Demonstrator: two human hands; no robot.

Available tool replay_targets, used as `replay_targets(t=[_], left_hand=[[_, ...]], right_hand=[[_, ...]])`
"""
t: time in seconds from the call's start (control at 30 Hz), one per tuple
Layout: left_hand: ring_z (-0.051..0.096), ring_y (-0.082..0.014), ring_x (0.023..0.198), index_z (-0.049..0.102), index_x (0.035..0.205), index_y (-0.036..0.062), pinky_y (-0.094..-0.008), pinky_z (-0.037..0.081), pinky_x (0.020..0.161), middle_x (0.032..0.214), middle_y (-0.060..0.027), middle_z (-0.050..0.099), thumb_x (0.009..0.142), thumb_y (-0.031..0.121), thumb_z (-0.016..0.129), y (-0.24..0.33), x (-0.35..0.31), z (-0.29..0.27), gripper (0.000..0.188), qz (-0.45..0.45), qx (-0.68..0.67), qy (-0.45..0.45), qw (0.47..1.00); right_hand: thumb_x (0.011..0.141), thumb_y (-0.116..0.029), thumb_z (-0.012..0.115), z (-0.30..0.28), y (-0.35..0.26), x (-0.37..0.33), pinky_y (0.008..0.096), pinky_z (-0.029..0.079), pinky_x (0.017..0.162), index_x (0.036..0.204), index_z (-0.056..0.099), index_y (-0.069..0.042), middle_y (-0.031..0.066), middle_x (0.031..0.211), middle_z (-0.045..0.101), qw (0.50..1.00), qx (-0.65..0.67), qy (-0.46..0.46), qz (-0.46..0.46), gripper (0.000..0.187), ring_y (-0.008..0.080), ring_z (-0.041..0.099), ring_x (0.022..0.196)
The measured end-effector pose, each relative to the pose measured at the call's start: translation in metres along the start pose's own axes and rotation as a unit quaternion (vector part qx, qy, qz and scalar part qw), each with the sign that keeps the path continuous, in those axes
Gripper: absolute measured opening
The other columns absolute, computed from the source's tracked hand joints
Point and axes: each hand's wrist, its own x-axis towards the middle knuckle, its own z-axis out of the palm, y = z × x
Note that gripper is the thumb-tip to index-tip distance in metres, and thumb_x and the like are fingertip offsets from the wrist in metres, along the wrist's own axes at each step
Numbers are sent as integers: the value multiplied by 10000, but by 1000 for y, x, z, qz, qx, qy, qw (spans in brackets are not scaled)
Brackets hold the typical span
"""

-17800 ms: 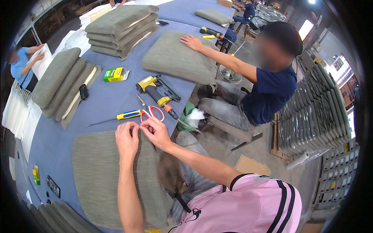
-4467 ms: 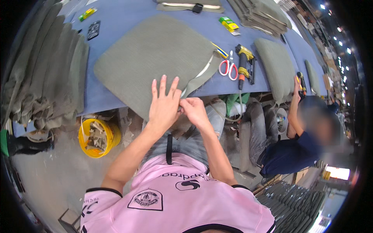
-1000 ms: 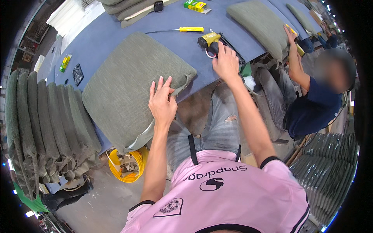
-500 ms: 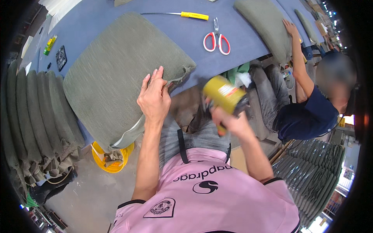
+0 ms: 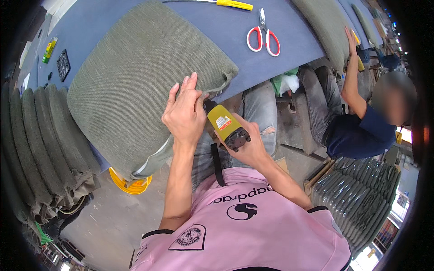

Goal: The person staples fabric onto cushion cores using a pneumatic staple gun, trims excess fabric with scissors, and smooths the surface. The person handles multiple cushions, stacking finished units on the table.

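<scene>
- Fingers (image 5: 191, 80) of the left hand (image 5: 185, 115): laid on the green-grey cushion (image 5: 140, 72), slightly apart, pointing about 1 o'clock. Can't tell if the thumb pinches edge fabric.
- Right hand (image 5: 253, 147): fingers wrapped round the yellow staple gun (image 5: 220, 122), grip mostly hidden.
- Key relation: gun's long axis runs 11 to 5, nose at the 11 end, at the cushion's near edge just beside the left thumb. Contact unclear. Left hand is nearer, already touching; cushion body spreads to its 10–11.
- Cushion rests on the blue tabletop (image 5: 298, 40), overhanging toward 8 above a yellow bucket (image 5: 131, 188).
- From gun: scissors (image 5: 262, 26) at 1, well apart; screwdriver (image 5: 234, 5) at 12; small box (image 5: 49, 50) at 10.
- Room: upright cushion row (image 5: 40, 135) at 9, co-worker (image 5: 361, 128) at 3, wrapped stack (image 5: 357, 198) at 4.
</scene>
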Motion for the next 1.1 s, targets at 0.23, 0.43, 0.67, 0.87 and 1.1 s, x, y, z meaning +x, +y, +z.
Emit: replay_targets(t=[0.23,0.43,0.67,0.87,1.1], left_hand=[[768,-333,1283,739,934,14,-491,563,1138,1340,-143,808,888,-14,792,1,-2,1,76,0,-12,-4,1000],[725,-332,1369,764,955,26,-521,482,1224,1385,-152,794,914,0,763,4,2,-12,48,-2,-37,-21,999],[511,-448,1565,732,1036,49,-605,343,1321,1563,-203,670,946,147,816,29,39,-35,158,125,30,-110,986],[661,-407,1410,618,902,25,-597,396,1300,1353,-188,787,937,182,841,8,105,16,275,193,1,-240,951],[784,-356,1185,562,861,23,-507,509,1229,1139,-120,857,934,133,830,-15,117,31,299,125,-131,-267,947]], right_hand=[[806,-122,882,-6,15,5,457,593,774,1153,693,16,239,921,760,999,-29,11,-39,418,494,729,910],[803,-130,912,-13,17,14,442,615,803,1187,729,38,265,949,778,998,61,12,-22,458,482,765,913],[794,-104,909,-43,26,-29,451,605,754,1215,747,1,251,953,786,998,10,68,-5,463,461,777,906],[801,-53,883,-70,23,-13,420,593,744,1205,739,6,238,905,779,992,-25,106,-60,433,449,778,865],[837,-84,865,-65,22,25,413,587,741,1164,742,19,224,893,779,995,-17,88,-40,364,424,778,833]])
